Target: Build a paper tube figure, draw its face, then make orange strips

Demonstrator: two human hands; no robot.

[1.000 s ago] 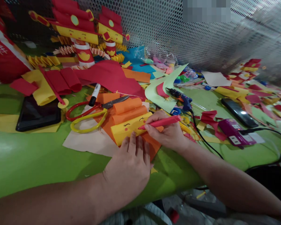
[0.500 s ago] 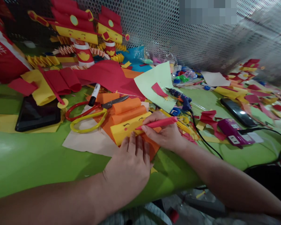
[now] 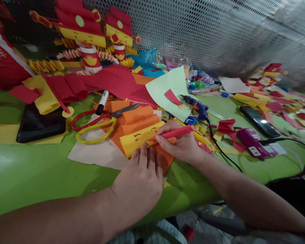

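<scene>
Between the fingers of my right hand [image 3: 181, 144] is a red marker pen [image 3: 176, 132], its tip at the lower part of a yellow paper face [image 3: 130, 140]. The face has drawn eyes and a red cheek dot, and is joined to curled orange paper [image 3: 139, 118]. My left hand [image 3: 142, 179] lies with fingers stretched over the lower edge of the face and the orange paper. Left of the face are scissors [image 3: 96, 127] with red and yellow handles, their blades apart. A capped black-and-white marker [image 3: 102, 102] lies just above them.
A tablet [image 3: 40, 123] lies left on the green table [image 3: 27, 176]. Finished paper figures [image 3: 88, 57] stand at the back. Right of my hands are a glue gun [image 3: 199, 108] with a cable, a purple power adapter [image 3: 255, 142], a phone [image 3: 259, 120] and paper scraps.
The red marker's tip has shifted very slightly on the yellow face. My left hand stays in place, and the things on the table have not moved.
</scene>
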